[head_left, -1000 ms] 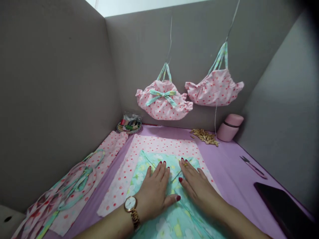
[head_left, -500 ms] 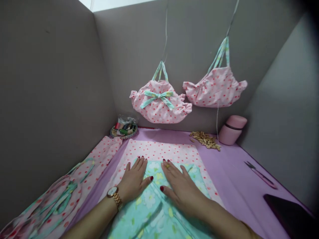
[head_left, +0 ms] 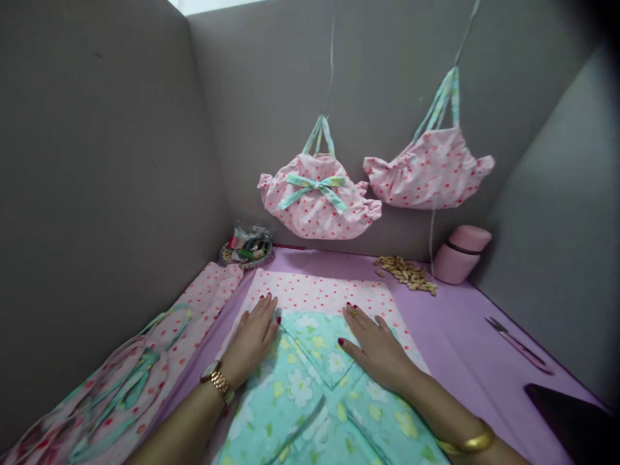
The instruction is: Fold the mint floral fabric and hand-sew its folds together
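Observation:
A turquoise floral cloth [head_left: 334,361] lies over a pink polka-dot cloth [head_left: 320,290] in front of me, with creases and a folded point showing near its middle. My left hand [head_left: 254,336] rests flat on the left border of the floral piece, fingers stretched out and holding nothing. On the opposite side, my right hand [head_left: 378,345] is pressed flat near the upper right border, its fingers extended and thumb spread inward. The near end of the cloth runs out of view.
Two pink dotted fabric bags [head_left: 324,213] hang on strings against the grey wall. A basket of thread [head_left: 247,252], peanuts [head_left: 407,274] and a pink flask [head_left: 462,255] stand at the back. Thread snips [head_left: 520,347] and a dark flat object [head_left: 566,420] lie right; dotted fabric with turquoise ties [head_left: 140,368] left.
My hands have slid apart across the floral cloth, the left one outward to the left and the right one to the right. More of the cloth's middle shows. The view has shifted slightly.

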### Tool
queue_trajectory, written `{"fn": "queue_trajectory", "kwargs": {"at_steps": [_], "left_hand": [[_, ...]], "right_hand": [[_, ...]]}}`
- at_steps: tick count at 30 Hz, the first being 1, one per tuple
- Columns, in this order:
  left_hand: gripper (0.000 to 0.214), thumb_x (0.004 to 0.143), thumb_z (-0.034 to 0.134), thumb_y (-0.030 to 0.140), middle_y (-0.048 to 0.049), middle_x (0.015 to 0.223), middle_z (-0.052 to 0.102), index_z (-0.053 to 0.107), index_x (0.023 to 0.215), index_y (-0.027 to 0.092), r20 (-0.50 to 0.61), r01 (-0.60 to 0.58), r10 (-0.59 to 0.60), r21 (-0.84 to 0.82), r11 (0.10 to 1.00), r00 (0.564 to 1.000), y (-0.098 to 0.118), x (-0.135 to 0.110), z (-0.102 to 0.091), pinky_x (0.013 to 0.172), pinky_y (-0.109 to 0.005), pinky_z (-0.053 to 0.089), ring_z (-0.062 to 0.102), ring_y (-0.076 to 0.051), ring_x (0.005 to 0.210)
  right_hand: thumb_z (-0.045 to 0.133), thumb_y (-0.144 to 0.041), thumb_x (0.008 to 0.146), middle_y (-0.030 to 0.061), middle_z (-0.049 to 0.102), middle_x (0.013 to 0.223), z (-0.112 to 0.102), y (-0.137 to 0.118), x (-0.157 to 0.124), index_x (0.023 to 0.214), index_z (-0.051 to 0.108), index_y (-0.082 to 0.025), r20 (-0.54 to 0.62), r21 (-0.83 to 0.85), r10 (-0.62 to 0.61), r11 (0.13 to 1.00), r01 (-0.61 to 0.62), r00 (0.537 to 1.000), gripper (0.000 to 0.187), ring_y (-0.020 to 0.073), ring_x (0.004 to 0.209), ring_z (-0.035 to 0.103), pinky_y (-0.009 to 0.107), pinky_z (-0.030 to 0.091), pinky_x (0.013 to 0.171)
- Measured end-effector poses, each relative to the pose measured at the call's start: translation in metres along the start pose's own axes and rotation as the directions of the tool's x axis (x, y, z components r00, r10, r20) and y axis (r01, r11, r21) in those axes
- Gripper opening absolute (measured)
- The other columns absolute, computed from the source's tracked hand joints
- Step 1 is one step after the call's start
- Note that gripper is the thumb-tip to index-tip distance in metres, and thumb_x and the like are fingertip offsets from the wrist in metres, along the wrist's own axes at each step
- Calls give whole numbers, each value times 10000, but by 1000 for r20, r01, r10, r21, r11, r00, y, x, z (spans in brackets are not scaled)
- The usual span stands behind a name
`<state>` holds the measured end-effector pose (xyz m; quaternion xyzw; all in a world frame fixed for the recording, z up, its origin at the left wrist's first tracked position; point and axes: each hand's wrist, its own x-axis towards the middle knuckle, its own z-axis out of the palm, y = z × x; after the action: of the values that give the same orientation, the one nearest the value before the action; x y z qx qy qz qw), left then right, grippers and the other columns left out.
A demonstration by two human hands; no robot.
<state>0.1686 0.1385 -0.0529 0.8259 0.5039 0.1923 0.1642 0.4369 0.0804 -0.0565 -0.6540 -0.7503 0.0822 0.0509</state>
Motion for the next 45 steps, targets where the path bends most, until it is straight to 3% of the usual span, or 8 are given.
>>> {"fn": "queue_trajectory", "kwargs": {"at_steps": [4, 7, 12, 22, 29, 35, 40, 45], "left_hand": [[378, 880, 314, 242, -90, 1203, 570, 505, 1194, 152, -103, 12, -18, -62, 998, 994, -19, 2, -16, 952, -316, 414, 524, -172, 1102], [286, 863, 386, 236, -43, 1110, 603, 580, 1072, 212, -89, -50, 47, -27, 998, 995, -18, 2, -19, 918, -299, 419, 535, -170, 1042], [176, 846, 442, 221, -50, 1041, 595, 602, 920, 215, -82, -78, 82, 54, 995, 993, -9, 2, -13, 874, -348, 409, 522, -206, 994], [335, 893, 380, 298, -70, 1360, 426, 455, 1213, 228, -31, -99, 103, 99, 990, 994, 8, -15, -18, 1028, -430, 301, 377, -208, 1243], [564, 896, 286, 479, -122, 1461, 242, 265, 1363, 163, 205, -245, 213, 146, 958, 955, 36, -65, -16, 1048, -560, 215, 173, -244, 1353], [667, 863, 250, 581, -136, 1473, 188, 227, 1381, 162, 186, -263, 244, 88, 961, 952, 40, -90, -15, 1056, -578, 181, 127, -261, 1362], [724, 825, 300, 632, -158, 1443, 268, 253, 1375, 165, 179, -256, 252, 0, 967, 951, 41, -95, -8, 1050, -592, 181, 190, -287, 1345], [622, 877, 294, 532, -107, 1453, 264, 157, 1406, 237, 72, -185, 195, -122, 975, 978, 44, -115, -30, 1067, -550, 214, 230, -260, 1333]], "right_hand": [[242, -507, 906, 87, 175, 1472, -3, -11, 5, 1432, 155, -147, -72, -23, -70, 997, 69, 995, 643, 256, 1349, 156, 558, 153, 1055], [227, -452, 928, 44, 136, 1481, -9, -36, 14, 1439, 89, -199, -128, -65, -239, 971, 232, 963, 586, 226, 1356, 133, 534, 139, 1068], [241, -511, 914, 41, 217, 1462, 4, -56, 30, 1426, 185, -207, 11, -59, -368, 928, 368, 930, 597, 235, 1337, 210, 525, 214, 1051], [215, -559, 902, 40, 223, 1467, 16, -51, 32, 1426, 178, -227, 34, -46, -353, 934, 354, 935, 621, 239, 1338, 204, 549, 215, 1037], [226, -518, 913, 48, 223, 1469, 16, -52, 30, 1421, 205, -217, 6, -66, -341, 938, 341, 940, 590, 226, 1337, 211, 534, 223, 1039], [228, -485, 919, 63, 192, 1474, 18, -63, 21, 1426, 191, -195, -79, -73, -358, 933, 353, 930, 585, 235, 1347, 165, 544, 232, 1031], [267, -538, 894, 36, 260, 1450, 30, -66, 19, 1413, 238, -243, -1, -1, -408, 913, 408, 913, 598, 252, 1330, 219, 550, 224, 1039], [278, -522, 882, 40, 311, 1435, 16, -49, -1, 1428, 197, -274, -329, 32, -326, 934, 355, 886, 605, 280, 1289, 316, 540, 313, 1000]]}}
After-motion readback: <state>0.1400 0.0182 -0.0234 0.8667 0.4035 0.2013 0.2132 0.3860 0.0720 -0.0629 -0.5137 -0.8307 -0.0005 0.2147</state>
